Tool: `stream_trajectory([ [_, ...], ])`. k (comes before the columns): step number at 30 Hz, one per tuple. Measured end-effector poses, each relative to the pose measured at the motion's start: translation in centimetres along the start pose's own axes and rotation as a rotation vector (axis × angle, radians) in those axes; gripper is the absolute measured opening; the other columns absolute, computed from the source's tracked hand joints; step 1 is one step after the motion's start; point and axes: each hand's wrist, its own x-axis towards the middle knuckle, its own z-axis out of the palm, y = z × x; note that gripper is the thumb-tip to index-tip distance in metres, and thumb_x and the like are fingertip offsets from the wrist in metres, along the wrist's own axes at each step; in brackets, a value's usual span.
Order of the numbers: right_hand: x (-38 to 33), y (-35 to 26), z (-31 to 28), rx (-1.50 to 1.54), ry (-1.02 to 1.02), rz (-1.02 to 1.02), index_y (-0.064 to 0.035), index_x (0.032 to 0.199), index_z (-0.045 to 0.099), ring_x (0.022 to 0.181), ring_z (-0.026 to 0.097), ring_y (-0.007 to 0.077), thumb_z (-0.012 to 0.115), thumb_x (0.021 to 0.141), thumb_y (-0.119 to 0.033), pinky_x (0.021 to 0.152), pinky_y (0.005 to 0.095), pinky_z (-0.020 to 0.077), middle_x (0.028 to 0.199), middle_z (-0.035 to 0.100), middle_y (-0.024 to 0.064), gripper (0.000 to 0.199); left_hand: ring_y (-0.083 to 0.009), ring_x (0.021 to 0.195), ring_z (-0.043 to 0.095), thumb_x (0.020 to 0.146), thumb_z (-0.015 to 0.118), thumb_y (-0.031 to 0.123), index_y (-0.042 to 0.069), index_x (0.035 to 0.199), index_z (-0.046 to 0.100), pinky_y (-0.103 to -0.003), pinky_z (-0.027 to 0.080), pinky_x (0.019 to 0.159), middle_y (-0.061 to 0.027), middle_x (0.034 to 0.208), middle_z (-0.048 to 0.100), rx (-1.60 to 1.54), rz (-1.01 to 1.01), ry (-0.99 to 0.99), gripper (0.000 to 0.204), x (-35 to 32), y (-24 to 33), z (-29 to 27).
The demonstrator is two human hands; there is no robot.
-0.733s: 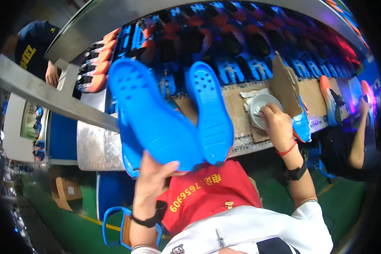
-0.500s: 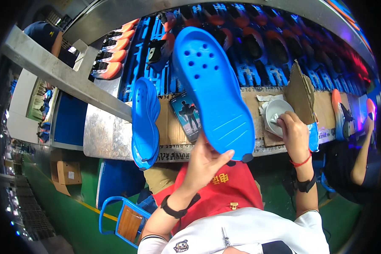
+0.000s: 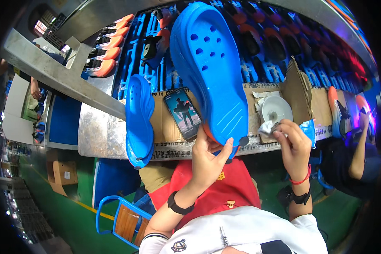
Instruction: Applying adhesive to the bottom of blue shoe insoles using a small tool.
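A large blue shoe sole [image 3: 224, 93] with round holes near its toe is held up by its heel end in my left hand [image 3: 207, 161]. The thumb presses on the heel, near a small dark tab. My right hand [image 3: 294, 146] pinches a crumpled white cloth [image 3: 267, 127] just in front of a white bowl [image 3: 279, 108]. A second blue sole [image 3: 139, 122] lies on the bench to the left. Between the two soles rests a phone [image 3: 184, 114] with its screen lit.
Cardboard [image 3: 163, 122] covers part of the metal bench [image 3: 97, 131]; a torn cardboard flap [image 3: 298, 89] stands beside the bowl. Behind are blue racks with several orange and black shoes [image 3: 101, 67]. A grey metal post [image 3: 63, 72] crosses the left. Another person's arm [image 3: 360, 152] is at the right.
My right hand has drawn the white cloth out of the bowl toward me. In my left hand the sole has risen slightly and turned a little.
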Motion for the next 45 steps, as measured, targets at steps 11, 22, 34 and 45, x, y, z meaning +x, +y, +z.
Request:
stream_trajectory([
  [11,-0.7,-1.5,1.6,0.022,-0.038,-0.172,-0.0016,0.091,0.066,0.069,0.068,0.0279,0.075,0.076,0.0,0.055,0.0325,0.0528,0.099,0.067,0.0147,0.017,-0.0195,0.094,0.067,0.087,0.066,-0.002,-0.006,0.122,0.042,-0.031,0.057,0.081,-0.0155,0.105,0.064,0.096,0.056,0.054,0.042,-0.6,1.2,0.3],
  [22,-0.6,-1.8,2.0,0.035,-0.1,-0.18,-0.0013,0.092,0.067,0.068,0.069,0.0302,0.075,0.077,-0.002,0.055,0.0334,0.0544,0.098,0.067,0.0155,0.017,-0.0182,0.089,0.068,0.088,0.066,-0.001,-0.005,0.114,0.047,-0.029,0.056,0.075,-0.0142,0.098,0.065,0.16,0.125,0.046,0.032,-0.9,1.1,0.2],
  [34,-0.6,-2.0,2.2,-0.069,-0.056,-0.185,-0.0009,0.091,0.066,0.068,0.068,0.0294,0.075,0.076,-0.001,0.055,0.0332,0.0528,0.096,0.067,0.0146,0.018,-0.0197,0.086,0.069,0.088,0.067,0.004,-0.006,0.117,0.047,-0.031,0.056,0.075,-0.0155,0.096,0.067,0.2,0.12,0.062,0.037,-1.0,0.5,0.0],
  [45,-1.2,-2.3,1.6,-0.077,-0.022,-0.13,0.0016,0.09,0.064,0.062,0.063,0.029,0.073,0.076,0.004,0.054,0.0316,0.0493,0.094,0.066,0.0158,0.017,-0.0171,0.093,0.067,0.085,0.068,-0.003,-0.003,0.113,0.046,-0.03,0.058,0.078,-0.0138,0.104,0.064,0.212,0.075,0.036,0.035,-1.4,0.2,0.3],
])
